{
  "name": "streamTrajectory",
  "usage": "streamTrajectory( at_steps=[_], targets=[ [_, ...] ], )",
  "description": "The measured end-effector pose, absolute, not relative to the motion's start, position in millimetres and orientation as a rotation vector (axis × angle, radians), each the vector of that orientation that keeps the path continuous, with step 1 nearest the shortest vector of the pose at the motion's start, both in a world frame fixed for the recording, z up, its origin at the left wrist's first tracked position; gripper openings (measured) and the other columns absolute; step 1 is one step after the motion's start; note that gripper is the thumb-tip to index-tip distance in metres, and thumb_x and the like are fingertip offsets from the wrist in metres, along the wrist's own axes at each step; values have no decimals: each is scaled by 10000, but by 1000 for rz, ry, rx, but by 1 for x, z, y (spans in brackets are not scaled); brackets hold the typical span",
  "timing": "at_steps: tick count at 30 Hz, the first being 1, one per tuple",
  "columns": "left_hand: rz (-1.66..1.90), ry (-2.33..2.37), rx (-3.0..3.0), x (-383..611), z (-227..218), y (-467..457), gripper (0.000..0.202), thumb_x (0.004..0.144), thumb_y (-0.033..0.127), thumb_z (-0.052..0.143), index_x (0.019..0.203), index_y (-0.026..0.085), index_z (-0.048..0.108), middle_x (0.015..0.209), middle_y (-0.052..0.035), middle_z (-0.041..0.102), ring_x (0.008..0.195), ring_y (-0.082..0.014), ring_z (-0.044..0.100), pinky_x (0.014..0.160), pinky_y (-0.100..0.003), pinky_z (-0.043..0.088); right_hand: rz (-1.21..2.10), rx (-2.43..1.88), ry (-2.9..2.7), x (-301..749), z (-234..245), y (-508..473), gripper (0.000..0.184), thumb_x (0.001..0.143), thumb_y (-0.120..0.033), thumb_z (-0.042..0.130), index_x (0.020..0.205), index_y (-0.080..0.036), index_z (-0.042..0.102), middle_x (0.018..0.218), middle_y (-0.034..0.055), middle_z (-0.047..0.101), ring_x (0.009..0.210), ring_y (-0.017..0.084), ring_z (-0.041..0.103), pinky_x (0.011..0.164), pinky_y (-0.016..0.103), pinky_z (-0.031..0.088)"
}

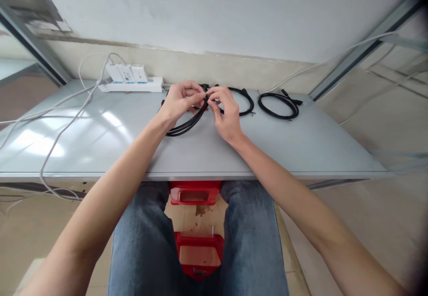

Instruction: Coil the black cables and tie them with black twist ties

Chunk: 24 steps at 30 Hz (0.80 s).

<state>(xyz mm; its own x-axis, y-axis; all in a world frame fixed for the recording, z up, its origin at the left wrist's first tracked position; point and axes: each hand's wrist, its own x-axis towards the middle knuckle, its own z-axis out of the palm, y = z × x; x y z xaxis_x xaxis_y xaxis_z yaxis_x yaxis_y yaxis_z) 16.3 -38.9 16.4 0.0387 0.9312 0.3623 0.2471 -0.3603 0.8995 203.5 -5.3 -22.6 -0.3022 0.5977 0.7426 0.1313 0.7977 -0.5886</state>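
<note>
A coiled black cable (187, 128) rests partly on the grey table, its right side raised between my hands. My left hand (183, 100) is closed on the upper right part of the coil, thumb and fingers pinched. Close beside it, my right hand (226, 111) pinches at the same spot on the coil; whether a small tie is between the fingertips is too small to tell. A second black cable coil (250, 104) lies just behind my right hand, partly hidden by it. Farther right lies a third black cable coil (278, 117) with its plug end pointing right.
A white power strip (133, 86) with several white adapters (126, 73) stands at the back left. Loose white cords (63, 129) run over the table's left side and hang off its front edge. Red plastic stools (195, 193) are below, between my legs. A wall closes the back.
</note>
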Motion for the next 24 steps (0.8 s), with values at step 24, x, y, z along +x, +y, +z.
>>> streamTrajectory(
  at_steps=[24],
  targets=[
    [1231, 1364, 1621, 13, 2, -30, 214, 885, 313, 856, 878, 202, 673, 737, -44, 713, 721, -178, 707, 603, -266, 590, 672, -626, -2010, 203, -38, 8, 280, 1127, -445, 605, 913, -275, 546, 855, 19, 592, 786, 214, 579, 791, 367, 567]
  ],
)
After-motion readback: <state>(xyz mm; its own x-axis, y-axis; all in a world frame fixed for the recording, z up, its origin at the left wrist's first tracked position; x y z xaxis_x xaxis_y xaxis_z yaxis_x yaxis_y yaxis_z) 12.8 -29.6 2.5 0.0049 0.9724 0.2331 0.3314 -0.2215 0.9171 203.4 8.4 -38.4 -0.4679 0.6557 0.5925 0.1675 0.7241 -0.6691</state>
